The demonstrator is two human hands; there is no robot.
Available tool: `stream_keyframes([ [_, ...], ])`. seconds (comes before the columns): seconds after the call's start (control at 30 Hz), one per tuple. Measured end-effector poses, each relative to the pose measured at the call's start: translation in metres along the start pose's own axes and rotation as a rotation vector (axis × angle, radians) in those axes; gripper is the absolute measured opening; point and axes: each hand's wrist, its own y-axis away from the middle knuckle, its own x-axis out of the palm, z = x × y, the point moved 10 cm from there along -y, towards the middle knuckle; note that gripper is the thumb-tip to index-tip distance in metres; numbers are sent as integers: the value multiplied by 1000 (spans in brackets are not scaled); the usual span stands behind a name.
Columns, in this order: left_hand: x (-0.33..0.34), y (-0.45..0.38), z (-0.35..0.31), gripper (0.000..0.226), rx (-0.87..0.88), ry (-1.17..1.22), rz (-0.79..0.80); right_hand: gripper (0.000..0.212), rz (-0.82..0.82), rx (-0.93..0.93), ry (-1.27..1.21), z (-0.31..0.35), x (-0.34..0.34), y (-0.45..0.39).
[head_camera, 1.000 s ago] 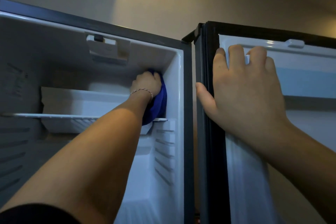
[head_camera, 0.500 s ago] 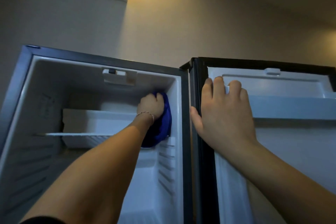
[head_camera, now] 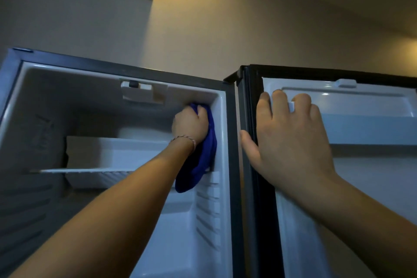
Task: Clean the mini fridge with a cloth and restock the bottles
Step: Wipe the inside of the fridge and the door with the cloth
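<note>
Left hand (head_camera: 190, 125) clamped on blue cloth (head_camera: 199, 165), moved slightly higher up fridge (head_camera: 222, 165) right inner wall; right hand (head_camera: 291, 140) flat, bracing door (head_camera: 370, 133). Wiping unfinished, no bottles visible.

The mini fridge (head_camera: 29, 119) fills the lower half of the frame, open, with a dark outer frame and a pale interior. Its door (head_camera: 365, 187) is swung wide at the right, its white inner liner facing the camera. Inside, at mid-left, sits a white tray (head_camera: 108, 156) on a thin shelf. The cloth (head_camera: 203, 165) — deep blue, bunched — lies against the inner right wall near the upper corner, at frame centre, its lower end hanging loose past the shelf. No bottles can be seen.
</note>
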Motion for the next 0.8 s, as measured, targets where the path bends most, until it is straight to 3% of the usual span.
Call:
stream_keyframes([
  [0.27, 26, -24, 41, 40, -75, -166, 72, 75, -14, 4, 44, 1, 7, 0],
  [0.53, 26, -19, 52, 54, -203, -152, 240, 75, -23, -21, 15, 3, 11, 3],
  [0.8, 10, 2, 20, 46, -113, -163, 197, 77, -5, -22, -16, 1, 5, 2],
])
